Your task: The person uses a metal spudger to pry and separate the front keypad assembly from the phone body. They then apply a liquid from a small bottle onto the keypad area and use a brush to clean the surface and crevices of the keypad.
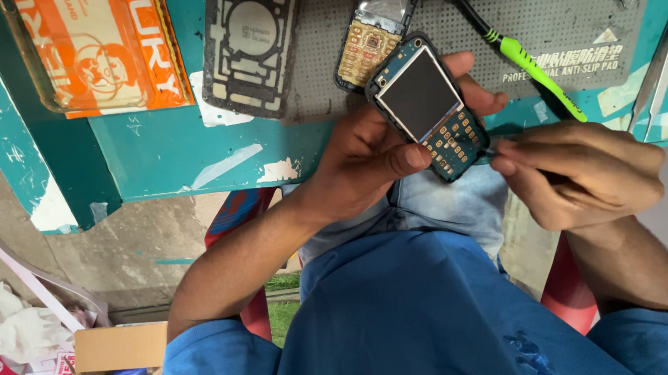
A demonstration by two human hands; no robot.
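Note:
My left hand point(374, 150) grips an opened phone circuit board point(429, 106), blue-green with a grey screen and gold keypad contacts, held over the bench edge. My right hand point(580, 172) is closed around a thin dark tool whose tip point(488, 153) touches the lower corner of the board. Most of the tool is hidden inside the fist.
A grey anti-slip mat point(493, 15) lies on the teal bench point(161, 144). On it rest another phone part with a gold board point(368, 46), a black keypad frame point(252, 46) and a green-handled tool point(531, 67). An orange package point(101, 51) is at the left. A cardboard box point(116, 351) stands on the floor.

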